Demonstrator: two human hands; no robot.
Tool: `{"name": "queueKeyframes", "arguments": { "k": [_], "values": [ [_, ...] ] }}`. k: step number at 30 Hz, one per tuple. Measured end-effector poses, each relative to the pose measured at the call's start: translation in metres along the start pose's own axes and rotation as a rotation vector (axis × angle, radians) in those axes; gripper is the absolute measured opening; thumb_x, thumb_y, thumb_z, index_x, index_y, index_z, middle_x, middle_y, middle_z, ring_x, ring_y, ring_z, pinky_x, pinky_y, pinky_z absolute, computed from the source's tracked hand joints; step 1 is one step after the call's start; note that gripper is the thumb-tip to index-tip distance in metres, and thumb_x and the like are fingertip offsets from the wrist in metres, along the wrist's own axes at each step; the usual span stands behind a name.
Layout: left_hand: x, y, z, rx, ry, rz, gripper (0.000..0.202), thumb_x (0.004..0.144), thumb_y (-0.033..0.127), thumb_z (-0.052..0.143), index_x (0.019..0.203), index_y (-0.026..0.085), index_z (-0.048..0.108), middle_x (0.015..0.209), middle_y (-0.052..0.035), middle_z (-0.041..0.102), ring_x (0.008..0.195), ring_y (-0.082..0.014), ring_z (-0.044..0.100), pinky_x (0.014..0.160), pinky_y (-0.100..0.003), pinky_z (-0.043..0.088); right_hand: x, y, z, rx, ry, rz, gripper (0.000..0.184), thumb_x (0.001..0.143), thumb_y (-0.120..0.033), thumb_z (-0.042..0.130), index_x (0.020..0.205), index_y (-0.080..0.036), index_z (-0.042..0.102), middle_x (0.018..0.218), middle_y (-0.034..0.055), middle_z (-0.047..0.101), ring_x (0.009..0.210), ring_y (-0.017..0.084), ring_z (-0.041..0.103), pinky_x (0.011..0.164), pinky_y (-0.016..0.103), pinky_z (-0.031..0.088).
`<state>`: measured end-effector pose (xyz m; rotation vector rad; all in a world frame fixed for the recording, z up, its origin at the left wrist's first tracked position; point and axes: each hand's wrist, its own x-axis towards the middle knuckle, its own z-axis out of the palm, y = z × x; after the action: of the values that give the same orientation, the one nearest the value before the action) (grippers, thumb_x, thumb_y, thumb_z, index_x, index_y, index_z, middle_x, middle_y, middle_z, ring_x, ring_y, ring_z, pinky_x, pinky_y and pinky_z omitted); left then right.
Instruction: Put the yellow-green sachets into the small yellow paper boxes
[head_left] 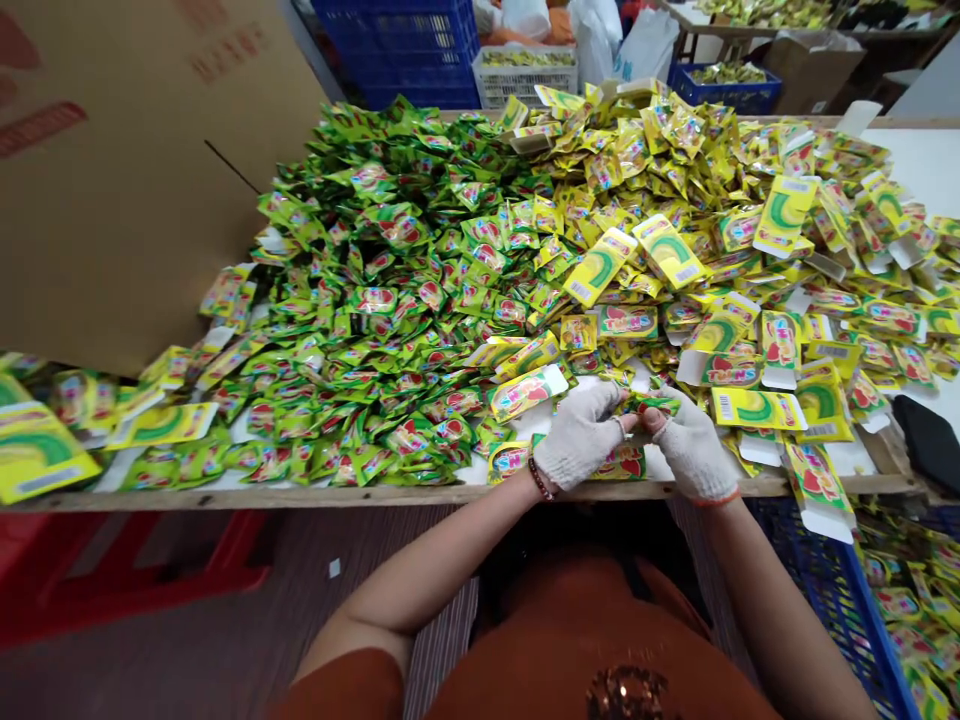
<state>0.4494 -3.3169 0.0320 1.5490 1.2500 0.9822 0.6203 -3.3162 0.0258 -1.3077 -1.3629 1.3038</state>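
Note:
My left hand [581, 435], in a white knitted glove with bare fingertips, pinches a small green candy packet [651, 403] near the table's front edge. From the other side my right hand [691, 445], gloved alike, has its thumb and fingers closed on the same packet. A flat yellow carton [527, 393] with a red fruit print lies just left of my left hand. Beneath my hands is another printed carton [624, 463], partly hidden. Green packets [405, 330] pile up to the left, and yellow packets [675, 150] heap behind, with more small cartons [757, 408] to the right.
A large cardboard box [135, 180] stands on the table's left. A black phone [928, 440] lies at the right edge. Below it, a blue crate [832, 590] sits beside my right arm. A red stool [135, 570] is under the left side. Crates [525, 80] stand beyond the table.

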Motion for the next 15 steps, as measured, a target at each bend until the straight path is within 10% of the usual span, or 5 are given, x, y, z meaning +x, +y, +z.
{"name": "queueKeyframes", "arguments": {
  "k": [7,15],
  "values": [
    [0.003,0.006,-0.075,1.231,-0.033,-0.125,0.037,0.081,0.04,0.07,0.107,0.014,0.062,0.104,-0.0172,0.066,0.1,-0.035,0.06,0.083,-0.044,0.045,0.002,-0.001,0.01,0.094,0.147,0.048,0.062,0.064,-0.066,0.08,0.099,-0.02,0.058,0.079,0.0027,0.066,0.059,0.014,0.059,0.05,0.029,0.055],
    [0.0,0.001,-0.078,1.241,-0.042,0.044,0.041,0.077,0.032,0.065,0.113,0.015,0.062,0.112,-0.0146,0.062,0.106,-0.0332,0.057,0.089,-0.044,0.045,0.006,-0.012,0.025,0.207,0.132,0.06,0.064,0.071,-0.07,0.072,0.107,-0.021,0.054,0.084,0.0016,0.064,0.059,0.012,0.059,0.048,0.024,0.054]
  ]
}}
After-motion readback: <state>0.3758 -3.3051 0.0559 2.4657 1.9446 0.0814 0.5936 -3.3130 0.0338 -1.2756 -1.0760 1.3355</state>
